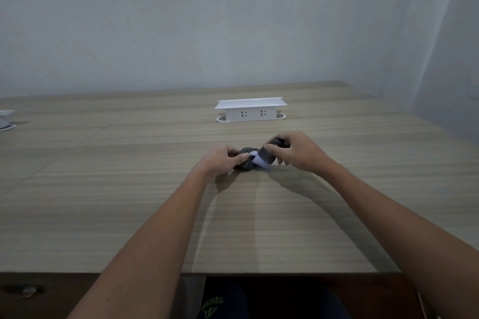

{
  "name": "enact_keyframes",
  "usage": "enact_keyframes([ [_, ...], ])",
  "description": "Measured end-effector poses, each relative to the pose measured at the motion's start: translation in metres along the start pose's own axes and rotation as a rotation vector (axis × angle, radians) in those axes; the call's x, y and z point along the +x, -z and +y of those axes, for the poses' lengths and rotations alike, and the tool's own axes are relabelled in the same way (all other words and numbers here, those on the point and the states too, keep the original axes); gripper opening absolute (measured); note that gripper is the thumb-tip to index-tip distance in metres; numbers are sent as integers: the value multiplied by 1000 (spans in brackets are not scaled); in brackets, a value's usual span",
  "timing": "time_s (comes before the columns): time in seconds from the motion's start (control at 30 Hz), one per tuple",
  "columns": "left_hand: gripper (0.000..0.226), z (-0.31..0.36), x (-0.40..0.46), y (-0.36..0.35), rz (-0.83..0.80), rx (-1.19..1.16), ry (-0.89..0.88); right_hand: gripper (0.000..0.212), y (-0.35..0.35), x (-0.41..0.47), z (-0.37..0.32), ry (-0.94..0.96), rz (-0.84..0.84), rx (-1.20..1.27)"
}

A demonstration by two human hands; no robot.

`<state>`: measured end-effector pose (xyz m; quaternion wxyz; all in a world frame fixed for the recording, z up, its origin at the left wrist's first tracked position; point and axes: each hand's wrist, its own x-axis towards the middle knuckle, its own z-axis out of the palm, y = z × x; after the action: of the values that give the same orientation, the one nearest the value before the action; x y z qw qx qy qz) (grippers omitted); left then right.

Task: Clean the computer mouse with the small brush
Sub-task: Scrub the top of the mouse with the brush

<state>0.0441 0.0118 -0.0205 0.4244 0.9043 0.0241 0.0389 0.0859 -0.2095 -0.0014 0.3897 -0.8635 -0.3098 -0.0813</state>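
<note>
A dark grey computer mouse (246, 163) lies on the wooden table (129, 189), a little right of centre. My left hand (223, 159) grips its left side, fingers curled over the top. My right hand (295, 151) holds a small brush (267, 156) with a dark grey handle and pale bristles. The bristles press on the right side of the mouse. My fingers hide much of the mouse and the brush handle.
A white power socket box (250, 109) stands on the table beyond the hands. A white object (6, 119) sits at the far left edge. The table's front edge (233, 273) runs close to my body, and a grey wall rises behind the table.
</note>
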Motion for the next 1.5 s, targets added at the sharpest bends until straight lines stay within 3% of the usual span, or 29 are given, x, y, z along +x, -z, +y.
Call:
enact_keyframes([
  [0.07,30,0,0,0,11,3,10,13,-5,2,3,-6,8,-77],
  [0.13,31,1,1,-1,16,9,19,15,-5,6,9,-37,119,-199],
  [0.2,32,2,0,-1,13,15,22,16,-3,6,8,-31,147,-161],
  [0.33,31,3,-1,0,21,21,19,16,-1,-1,-1,6,-70,26],
  [0.43,28,2,-1,-2,28,-6,19,17,-6,5,8,-29,114,-162],
  [0.5,29,2,-3,-2,27,-5,24,17,-4,5,7,-28,167,-159],
  [0.63,31,3,-3,-1,26,16,29,17,-4,-3,-3,-13,-79,101],
  [0.77,30,5,-4,-3,35,17,30,17,-8,5,10,-88,181,-146],
  [0.83,31,6,-5,-3,38,28,34,17,-5,2,8,-81,147,-16],
  [0.93,30,5,-3,-2,31,20,32,19,-6,-4,1,-76,-91,203],
  [1.0,30,4,-1,-2,29,23,32,18,-9,1,4,-102,-44,147],
  [1.1,31,4,-1,-3,36,19,52,18,-7,5,9,-133,168,-21],
  [1.27,32,4,-2,-1,37,34,47,22,-7,-5,0,-215,-123,335],
  [1.4,33,5,-4,-2,39,27,62,20,-10,2,9,-283,158,217],
  [1.43,32,5,-4,-2,41,24,65,19,-10,2,8,-280,164,226],
  [1.5,30,4,-2,-2,40,14,62,19,-10,-1,4,-282,18,348],
])
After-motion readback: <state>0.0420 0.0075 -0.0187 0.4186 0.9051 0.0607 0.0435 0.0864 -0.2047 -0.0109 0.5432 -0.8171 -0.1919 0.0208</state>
